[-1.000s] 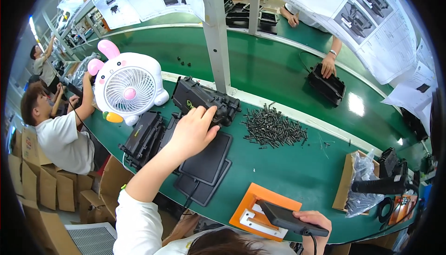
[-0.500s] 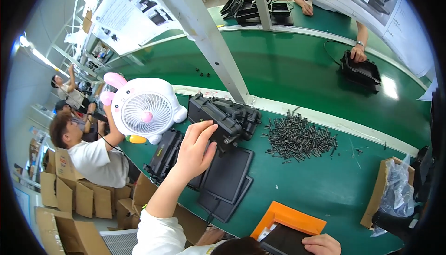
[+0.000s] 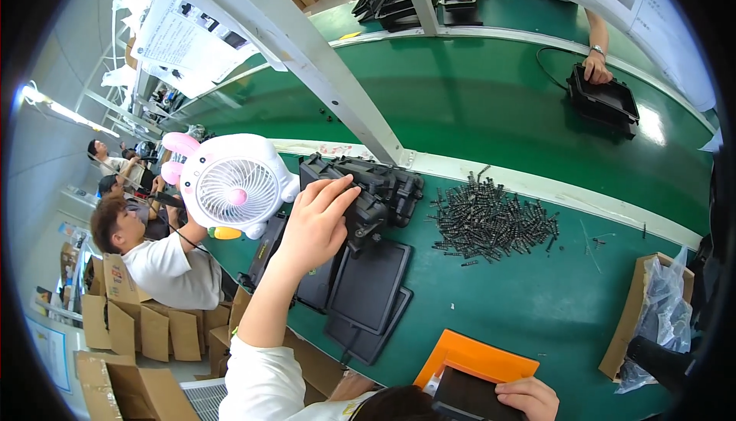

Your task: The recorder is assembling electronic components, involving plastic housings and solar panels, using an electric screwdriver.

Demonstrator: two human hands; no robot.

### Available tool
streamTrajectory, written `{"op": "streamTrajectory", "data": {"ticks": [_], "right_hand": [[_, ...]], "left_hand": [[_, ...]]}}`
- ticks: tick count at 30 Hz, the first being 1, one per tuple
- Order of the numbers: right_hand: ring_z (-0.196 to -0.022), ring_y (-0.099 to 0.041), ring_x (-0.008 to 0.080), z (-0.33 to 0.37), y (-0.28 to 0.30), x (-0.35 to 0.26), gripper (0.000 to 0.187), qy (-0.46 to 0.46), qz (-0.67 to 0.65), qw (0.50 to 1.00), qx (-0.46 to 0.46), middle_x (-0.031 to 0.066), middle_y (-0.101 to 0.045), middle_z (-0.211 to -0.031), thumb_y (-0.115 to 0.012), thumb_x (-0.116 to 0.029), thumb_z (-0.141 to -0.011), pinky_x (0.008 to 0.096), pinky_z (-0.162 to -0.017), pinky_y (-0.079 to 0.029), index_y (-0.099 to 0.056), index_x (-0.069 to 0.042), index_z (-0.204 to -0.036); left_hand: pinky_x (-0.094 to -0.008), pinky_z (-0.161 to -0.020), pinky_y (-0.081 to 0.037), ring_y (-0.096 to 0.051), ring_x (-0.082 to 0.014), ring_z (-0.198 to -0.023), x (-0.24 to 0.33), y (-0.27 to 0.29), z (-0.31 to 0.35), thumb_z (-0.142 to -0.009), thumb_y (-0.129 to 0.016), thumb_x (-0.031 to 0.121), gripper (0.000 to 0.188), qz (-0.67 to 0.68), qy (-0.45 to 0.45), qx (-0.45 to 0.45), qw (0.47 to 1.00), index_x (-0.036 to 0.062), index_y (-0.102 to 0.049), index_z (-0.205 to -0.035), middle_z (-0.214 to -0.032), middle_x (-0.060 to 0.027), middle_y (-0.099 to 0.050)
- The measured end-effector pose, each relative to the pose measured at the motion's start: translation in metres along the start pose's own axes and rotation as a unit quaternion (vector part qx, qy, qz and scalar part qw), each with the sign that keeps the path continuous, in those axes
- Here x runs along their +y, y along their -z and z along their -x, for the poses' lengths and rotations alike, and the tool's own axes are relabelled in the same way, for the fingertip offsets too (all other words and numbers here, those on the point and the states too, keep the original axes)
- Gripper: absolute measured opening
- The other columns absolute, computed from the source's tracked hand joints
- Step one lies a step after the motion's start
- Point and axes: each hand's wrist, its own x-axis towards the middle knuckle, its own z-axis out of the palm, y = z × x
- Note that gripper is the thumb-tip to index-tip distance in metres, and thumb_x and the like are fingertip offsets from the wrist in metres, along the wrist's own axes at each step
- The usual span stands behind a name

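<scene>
My left hand [image 3: 316, 220] reaches over a pile of black plastic housings [image 3: 387, 191], its fingers bent over the nearest one and closed on it; the fingertips are partly hidden. Down at the lower edge, my right hand [image 3: 529, 398] grips the side of a black flat panel [image 3: 471, 396]. That panel lies against an orange tray-like holder [image 3: 460, 356], and its lower part is cut off by the picture edge. Between my hands, two dark rectangular panels [image 3: 372, 287] overlap on the green table.
A heap of small black screw-like parts [image 3: 494, 218] lies beyond the panels. A white rabbit-shaped fan [image 3: 234, 187] stands left, a cardboard box with clear plastic bags [image 3: 648, 317] right. A slanted white post [image 3: 322, 76] rises behind. Across the bench, another person's hand [image 3: 596, 68] touches a black frame.
My left hand has moved slightly left and its fingers have drawn closer together over the housing. Across the bench, another hand has come to the black frames. My right hand stays on the panel.
</scene>
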Motion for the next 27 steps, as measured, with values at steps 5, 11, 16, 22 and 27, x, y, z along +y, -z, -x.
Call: {"op": "streamTrajectory", "data": {"ticks": [5, 11, 16, 22, 27], "right_hand": [[-0.083, -0.061, 0.0333, 0.002, 0.001, -0.001, 0.025, -0.006, -0.001, 1.0, 0.001, 0.0176, -0.062, -0.091, -0.064, -0.01, -0.067, 0.0369, -0.073, -0.048, -0.06, 0.003, -0.088], [-0.086, -0.06, 0.0332, 0.004, 0.0, -0.003, 0.027, -0.025, 0.004, 1.0, -0.003, 0.0173, -0.062, -0.095, -0.063, -0.014, -0.068, 0.0371, -0.076, -0.047, -0.06, 0.003, -0.089], [-0.087, -0.06, 0.0336, 0.004, 0.0, -0.009, 0.028, -0.027, -0.004, 1.0, 0.001, 0.0174, -0.062, -0.095, -0.061, -0.01, -0.066, 0.0372, -0.078, -0.046, -0.06, 0.002, -0.09], [-0.09, -0.059, 0.034, 0.009, -0.004, -0.007, 0.031, -0.045, 0.008, 0.999, 0.014, 0.0176, -0.062, -0.095, -0.058, -0.007, -0.063, 0.0366, -0.08, -0.046, -0.06, 0.003, -0.092], [-0.092, -0.058, 0.0337, 0.003, -0.002, -0.012, 0.035, -0.066, -0.027, 0.997, 0.013, 0.0184, -0.061, -0.097, -0.054, -0.001, -0.058, 0.0352, -0.082, -0.045, -0.06, 0.004, -0.092]], "left_hand": [[-0.0405, -0.091, -0.042, -0.048, -0.0299, -0.107, 0.003, -0.002, -0.002, -0.063, -0.056, -0.001, 0.051, -0.013, 0.001, 0.007, 1.0, 0.0043, -0.054, -0.114, -0.121, -0.009, -0.053], [-0.0399, -0.091, -0.042, -0.048, -0.0308, -0.106, 0.002, -0.007, 0.002, -0.062, -0.057, -0.003, 0.053, -0.013, -0.002, 0.027, 1.0, 0.0041, -0.054, -0.114, -0.121, -0.0094, -0.053], [-0.0393, -0.091, -0.042, -0.049, -0.0299, -0.104, 0.004, -0.005, 0.001, -0.062, -0.056, -0.002, 0.051, -0.023, -0.007, 0.033, 0.999, 0.0031, -0.054, -0.113, -0.12, -0.0096, -0.053], [-0.0385, -0.091, -0.042, -0.049, -0.0301, -0.104, 0.004, -0.006, 0.003, -0.062, -0.056, -0.003, 0.051, -0.017, -0.004, 0.037, 0.999, 0.0032, -0.054, -0.113, -0.121, -0.0095, -0.053], [-0.0384, -0.092, -0.042, -0.048, -0.0308, -0.107, 0.002, -0.01, 0.003, -0.063, -0.056, -0.003, 0.051, -0.004, 0.005, 0.04, 0.999, 0.0037, -0.054, -0.114, -0.122, -0.0092, -0.052]]}}
